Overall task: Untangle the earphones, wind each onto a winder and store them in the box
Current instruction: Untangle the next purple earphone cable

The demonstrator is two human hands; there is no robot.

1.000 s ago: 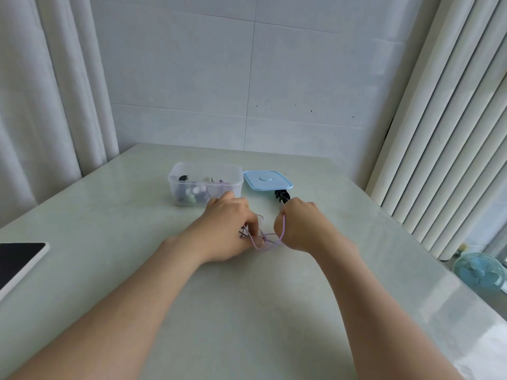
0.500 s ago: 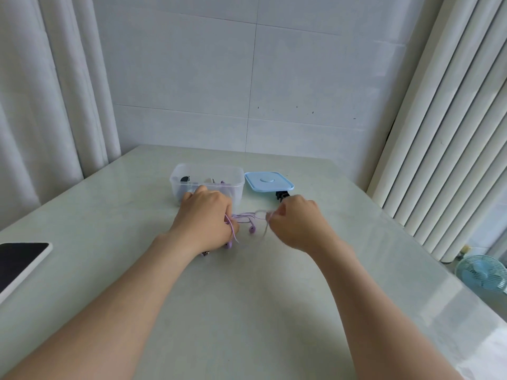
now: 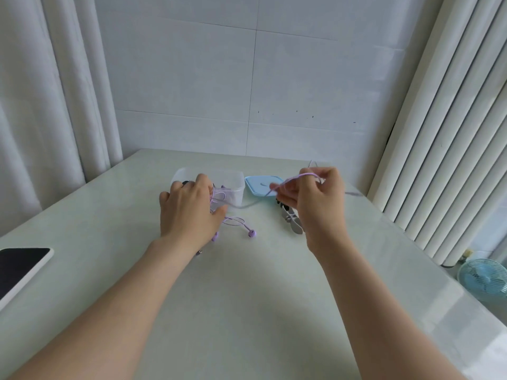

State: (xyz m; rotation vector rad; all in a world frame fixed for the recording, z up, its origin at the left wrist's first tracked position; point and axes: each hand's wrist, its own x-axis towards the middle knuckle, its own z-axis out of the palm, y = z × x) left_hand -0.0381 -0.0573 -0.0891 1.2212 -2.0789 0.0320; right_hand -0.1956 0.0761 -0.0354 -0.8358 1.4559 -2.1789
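In front of the clear plastic box [image 3: 237, 187], the left grip [image 3: 189, 212] clutches loops of the purple earphones [image 3: 251, 233]; the right grip [image 3: 315, 198] pinches their cord right of the box. Light, limp, likely snag-prone: best held near the tangle.

Home room: white curtains [image 3: 41, 105], tiled wall [image 3: 247, 78], small blue fan [image 3: 484, 278].

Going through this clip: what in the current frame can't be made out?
Head view only.
- Contents of the clear box: hidden by the left hand and cloudy wall.
- The purple earphone cable: motion-blurred beyond the right hand, end unclear.
- The winders: partly behind the right hand, count unclear.
- The dark-screened device: cut off by the left edge.
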